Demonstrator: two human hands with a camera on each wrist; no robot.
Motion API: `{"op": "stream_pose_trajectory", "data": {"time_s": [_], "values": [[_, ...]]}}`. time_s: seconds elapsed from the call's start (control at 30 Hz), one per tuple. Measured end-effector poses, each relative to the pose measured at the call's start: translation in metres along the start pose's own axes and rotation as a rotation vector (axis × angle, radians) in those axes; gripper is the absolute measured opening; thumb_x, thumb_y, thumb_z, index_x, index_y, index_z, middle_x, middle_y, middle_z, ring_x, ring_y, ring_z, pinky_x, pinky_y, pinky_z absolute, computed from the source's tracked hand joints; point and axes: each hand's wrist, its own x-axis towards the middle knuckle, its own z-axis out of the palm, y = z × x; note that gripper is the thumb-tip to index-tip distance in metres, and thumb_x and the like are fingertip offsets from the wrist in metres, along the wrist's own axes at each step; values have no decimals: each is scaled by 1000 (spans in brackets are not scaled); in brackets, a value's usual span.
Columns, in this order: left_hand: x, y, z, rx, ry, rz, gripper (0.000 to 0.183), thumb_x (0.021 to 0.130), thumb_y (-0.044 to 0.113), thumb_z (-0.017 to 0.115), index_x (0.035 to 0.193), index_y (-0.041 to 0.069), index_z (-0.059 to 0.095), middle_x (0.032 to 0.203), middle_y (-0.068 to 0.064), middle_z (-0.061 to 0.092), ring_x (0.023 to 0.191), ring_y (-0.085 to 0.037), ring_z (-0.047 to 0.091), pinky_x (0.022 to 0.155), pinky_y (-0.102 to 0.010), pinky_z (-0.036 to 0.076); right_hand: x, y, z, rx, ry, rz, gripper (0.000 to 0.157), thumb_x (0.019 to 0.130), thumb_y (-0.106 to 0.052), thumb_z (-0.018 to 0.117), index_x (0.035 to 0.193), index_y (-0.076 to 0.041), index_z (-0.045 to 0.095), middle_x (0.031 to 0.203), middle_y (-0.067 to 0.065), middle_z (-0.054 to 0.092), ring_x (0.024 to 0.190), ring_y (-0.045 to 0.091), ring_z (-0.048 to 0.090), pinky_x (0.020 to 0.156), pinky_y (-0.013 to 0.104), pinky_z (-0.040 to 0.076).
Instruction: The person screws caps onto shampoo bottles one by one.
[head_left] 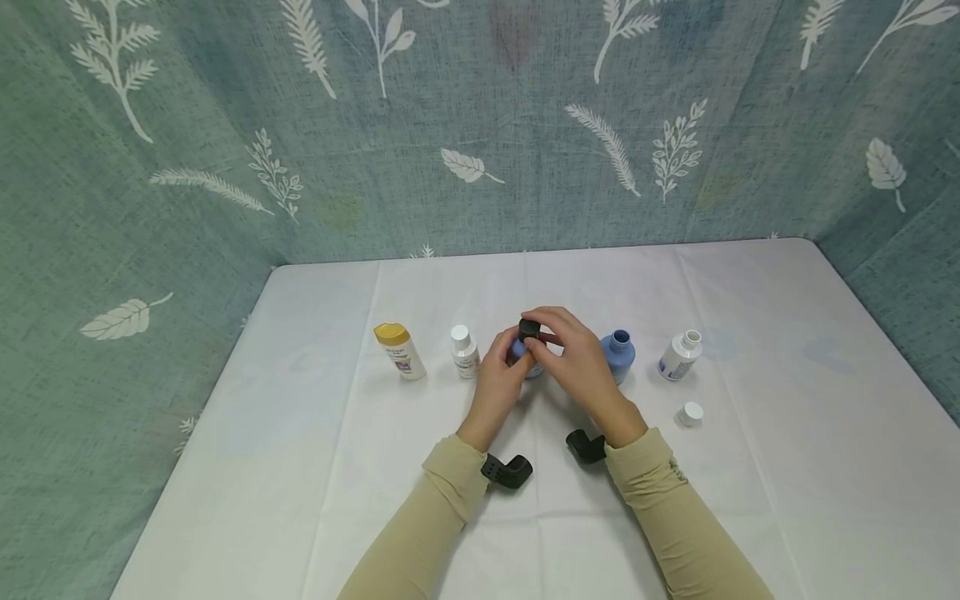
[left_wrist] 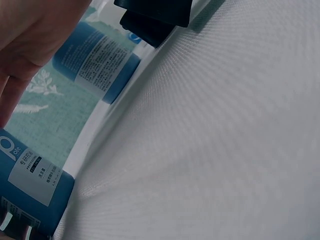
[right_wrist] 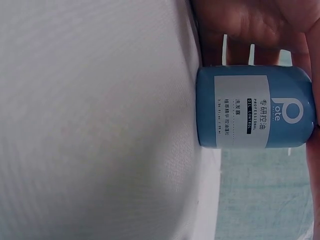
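Observation:
In the head view my left hand (head_left: 501,379) grips a small blue bottle (right_wrist: 240,107) that stands upright on the table. Its white label (right_wrist: 243,111) faces the right wrist camera, and in the left wrist view the same bottle (left_wrist: 40,182) shows at the lower left. My right hand (head_left: 579,357) pinches a black cap (head_left: 529,327) at the top of this bottle. Fingers hide the bottle's neck, so I cannot tell how far the cap sits on it. Just right of my right hand stands a second blue bottle (head_left: 618,357) with its mouth uncovered.
A white bottle (head_left: 679,357) without a cap stands at the right, a white cap (head_left: 690,414) in front of it. To the left are a capped white bottle (head_left: 465,353) and a cream bottle with a yellow cap (head_left: 401,352). A white cloth (head_left: 390,500) covers the table.

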Motion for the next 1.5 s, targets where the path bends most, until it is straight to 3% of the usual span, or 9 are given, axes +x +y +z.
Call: {"op": "stream_pose_trajectory", "data": {"time_s": [0.17,0.37,0.43,0.7,1.03,1.5], "values": [[-9,24,-3,17,3,-11,37,86,13,57,122,9,52,122,-7,50,113,-19,46,93,-34,38,0,-1,0,-4,-8,5,33,83,-14,63,116,-13,58,116,-5,53,105,9,50,80,22,46],[-10,26,-3,26,6,1,38,86,12,56,123,8,51,122,-7,50,113,-19,46,93,-35,39,0,-1,0,0,-7,-1,34,83,-12,63,117,-13,58,115,-5,53,105,10,51,80,22,46],[-10,25,-3,23,6,0,38,86,11,56,123,7,51,122,-8,50,114,-19,46,93,-35,39,0,-2,0,-1,-8,-9,35,83,-12,64,117,-12,57,115,-3,53,105,11,51,80,23,46],[1,-6,1,-10,3,-20,41,84,17,59,125,18,51,125,0,48,112,-14,46,90,-31,41,0,-2,-1,-5,-20,-26,38,83,-13,63,120,-14,55,119,-2,51,106,12,50,81,24,46],[1,-9,3,14,26,-39,45,81,30,63,124,32,48,125,7,48,113,-7,45,89,-27,40,-1,-2,0,-29,-23,-33,40,83,-13,63,122,-13,53,120,-1,51,108,12,49,82,24,45],[1,-7,2,5,17,-34,41,82,24,61,121,25,51,120,3,53,108,-13,49,87,-32,43,1,-3,0,-51,-16,-58,38,82,-8,63,119,-12,55,117,-1,53,104,13,52,82,24,45]]}}
